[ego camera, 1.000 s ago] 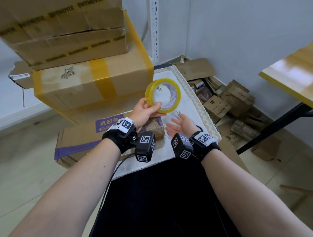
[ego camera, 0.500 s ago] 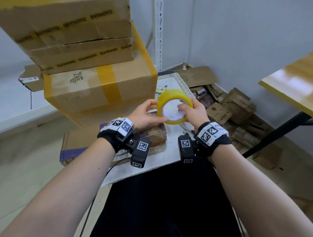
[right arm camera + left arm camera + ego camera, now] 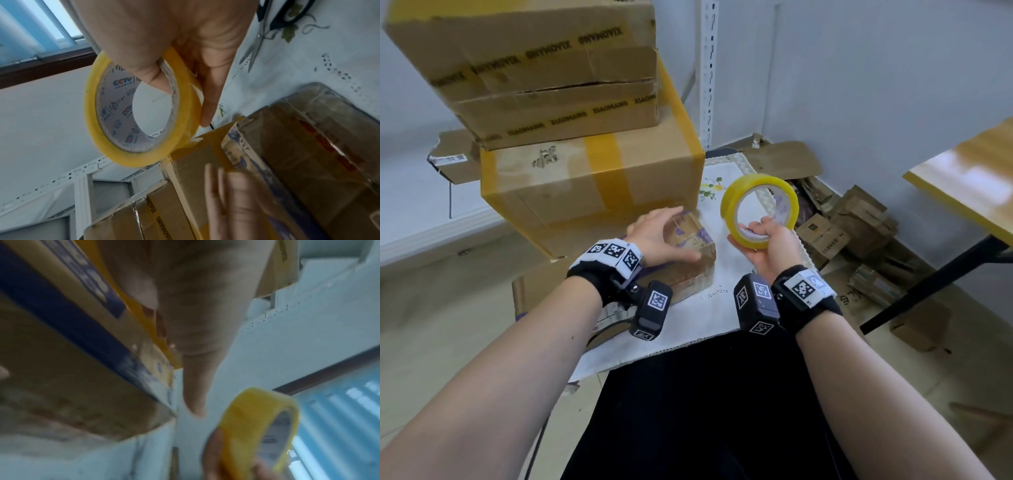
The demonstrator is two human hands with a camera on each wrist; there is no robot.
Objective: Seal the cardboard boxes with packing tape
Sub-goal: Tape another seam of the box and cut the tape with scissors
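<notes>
My right hand (image 3: 756, 234) holds a yellow packing tape roll (image 3: 758, 209) upright above the white cloth, thumb through the core and fingers on the outer rim (image 3: 209, 97). The right wrist view shows the roll (image 3: 141, 146) just above a corner of the small box. The small brown box (image 3: 700, 255), wrapped in clear tape with purple print, lies on the cloth. My left hand (image 3: 664, 236) lies over its top with fingers spread and fairly straight (image 3: 232, 194). In the left wrist view the box (image 3: 61, 369) fills the left and the roll (image 3: 257, 426) sits lower right.
A large yellow-taped box (image 3: 592, 185) stands right behind the small one, with another box (image 3: 534, 61) stacked on it. Scissors (image 3: 267, 24) lie on the white cloth (image 3: 688, 318). Flattened cartons (image 3: 852, 222) pile on the floor to the right, beside a wooden table (image 3: 962, 181).
The tape roll has passed from my left hand to my right. The left hand has dropped onto the small box, and the right has lifted the roll to the right.
</notes>
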